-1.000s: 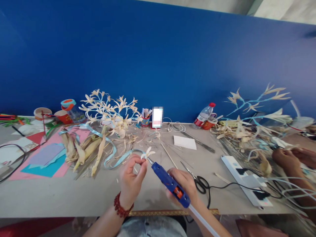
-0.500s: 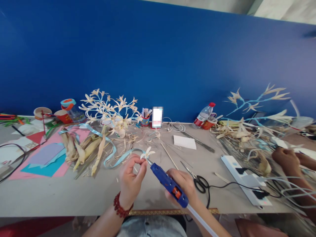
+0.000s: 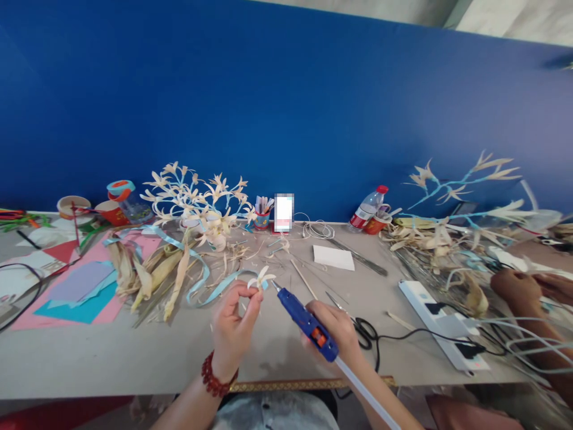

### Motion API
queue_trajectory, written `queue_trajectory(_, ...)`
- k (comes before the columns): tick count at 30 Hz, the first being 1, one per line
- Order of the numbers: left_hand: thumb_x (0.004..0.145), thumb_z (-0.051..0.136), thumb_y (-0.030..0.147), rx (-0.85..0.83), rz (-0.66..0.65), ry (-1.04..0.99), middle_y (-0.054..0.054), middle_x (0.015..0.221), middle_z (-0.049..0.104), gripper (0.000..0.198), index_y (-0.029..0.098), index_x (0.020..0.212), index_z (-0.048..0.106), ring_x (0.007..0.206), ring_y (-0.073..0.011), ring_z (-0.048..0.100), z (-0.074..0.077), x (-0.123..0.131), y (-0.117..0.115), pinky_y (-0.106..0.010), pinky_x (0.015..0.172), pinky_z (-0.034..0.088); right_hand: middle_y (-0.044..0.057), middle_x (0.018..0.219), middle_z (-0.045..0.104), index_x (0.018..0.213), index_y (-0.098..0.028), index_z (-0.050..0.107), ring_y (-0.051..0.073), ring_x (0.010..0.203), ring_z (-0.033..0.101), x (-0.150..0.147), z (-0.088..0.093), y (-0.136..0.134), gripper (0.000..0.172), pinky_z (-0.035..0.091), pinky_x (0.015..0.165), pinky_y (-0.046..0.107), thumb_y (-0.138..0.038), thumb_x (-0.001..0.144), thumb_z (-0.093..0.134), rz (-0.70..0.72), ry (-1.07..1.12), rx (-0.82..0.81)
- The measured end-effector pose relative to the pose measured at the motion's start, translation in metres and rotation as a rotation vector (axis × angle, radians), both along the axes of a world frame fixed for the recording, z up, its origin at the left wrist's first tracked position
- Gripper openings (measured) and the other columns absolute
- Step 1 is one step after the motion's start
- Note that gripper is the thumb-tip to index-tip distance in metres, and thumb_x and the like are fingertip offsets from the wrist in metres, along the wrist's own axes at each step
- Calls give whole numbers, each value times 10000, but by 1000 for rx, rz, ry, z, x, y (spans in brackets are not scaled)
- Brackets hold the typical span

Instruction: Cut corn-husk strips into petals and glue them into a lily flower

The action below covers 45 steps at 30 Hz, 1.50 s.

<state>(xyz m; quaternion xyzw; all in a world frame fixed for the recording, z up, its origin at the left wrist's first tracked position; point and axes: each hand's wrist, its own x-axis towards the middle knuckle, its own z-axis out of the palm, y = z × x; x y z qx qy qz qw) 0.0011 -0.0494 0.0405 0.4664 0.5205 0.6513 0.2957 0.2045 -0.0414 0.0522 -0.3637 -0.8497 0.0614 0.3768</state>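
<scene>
Between the thumb and forefinger of my left hand (image 3: 237,316) is a small cream-white flower (image 3: 261,278) with narrow petals and a bit of light blue at its base. My right hand (image 3: 333,328) is wrapped round a blue glue gun (image 3: 304,319), with a long white glue stick (image 3: 364,391) sticking out of its back end. The gun's metal nozzle points up and left and stops just short of the flower. Scissors (image 3: 364,331) with black handles lie beside my right hand, partly hidden by it.
A branch of similar flowers (image 3: 197,200) stands behind my left hand, near dried husks (image 3: 165,269) and coloured paper (image 3: 80,304). To the right are a power strip (image 3: 441,325), a bottle (image 3: 367,209), wires and another person's hands (image 3: 517,289). A black cord (image 3: 412,334) crosses the table.
The nozzle and the flower have come apart, leaving a small gap. My left hand has shifted slightly left with the flower, whose blue base now shows.
</scene>
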Motion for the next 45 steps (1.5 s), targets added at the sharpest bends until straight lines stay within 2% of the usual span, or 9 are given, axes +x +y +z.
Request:
queue_trajectory(6, 757, 715, 324, -86, -147, -395, -4, 710, 623, 160, 187, 755, 633, 685, -137, 569, -4, -10, 6, -250, 672, 451, 27, 725, 643, 931, -210, 526, 169, 582, 588, 44, -17, 40, 135, 358, 548, 245, -319, 858, 493, -339, -267, -49)
queue_trajectory(11, 719, 745, 328, -150, -191, -496, -7, 698, 614, 189, 175, 732, 633, 689, -138, 567, -8, -20, 10, -260, 685, 459, 107, 988, 655, 994, -193, 517, 205, 693, 629, 92, -37, 94, 166, 315, 530, 265, -326, 909, 467, -608, -603, -224)
queue_trajectory(16, 717, 748, 325, -141, -161, -514, -8, 713, 618, 189, 170, 742, 642, 708, -133, 567, -9, -28, 10, -251, 702, 458, 146, 1023, 631, 1029, -133, 542, 232, 807, 645, 125, -52, 121, 230, 374, 602, 269, -299, 869, 550, -564, -728, -352)
queue_trajectory(20, 720, 755, 314, -107, -125, -550, 11, 711, 626, 177, 180, 767, 650, 712, -117, 561, -10, -38, 13, -230, 721, 442, 123, 1026, 643, 1006, -150, 600, 237, 838, 641, 138, -40, 124, 282, 409, 664, 277, -296, 770, 649, -455, -759, -396)
queue_trajectory(23, 719, 761, 308, -77, -62, -535, 20, 735, 640, 174, 191, 800, 662, 720, -111, 563, -15, -41, 14, -223, 739, 437, 115, 1049, 643, 1003, -169, 622, 230, 870, 629, 123, -16, 127, 232, 414, 699, 276, -255, 787, 610, -415, -732, -380)
queue_trajectory(27, 720, 762, 320, -115, -55, -449, 16, 731, 647, 181, 188, 801, 669, 704, -113, 559, -23, -34, 9, -214, 696, 432, 86, 1036, 664, 1043, -193, 627, 200, 869, 620, 50, 0, 146, 237, 421, 725, 264, -277, 927, 438, -238, -551, -339)
queue_trajectory(31, 748, 740, 336, -172, -116, -397, 10, 712, 640, 181, 180, 777, 654, 691, -116, 555, -31, -27, 0, -215, 682, 432, 50, 1010, 699, 991, -229, 680, 195, 913, 628, -37, -20, 175, 187, 430, 746, 236, -283, 886, 536, -87, -585, -379)
queue_trajectory(34, 747, 742, 347, -190, -99, -382, 11, 708, 638, 195, 180, 777, 644, 688, -116, 550, -34, -30, -4, -212, 674, 428, 106, 1044, 695, 981, -193, 697, 237, 951, 624, -72, -39, 190, 204, 439, 773, 273, -268, 877, 539, -68, -605, -406)
queue_trajectory(45, 777, 708, 337, -218, -154, -361, 8, 712, 620, 176, 179, 773, 633, 694, -121, 527, -33, -25, 5, -222, 680, 411, 32, 738, 702, 821, -185, 683, 167, 698, 634, -39, -55, 185, 117, 450, 636, 244, -295, 798, 655, 59, -247, -572)
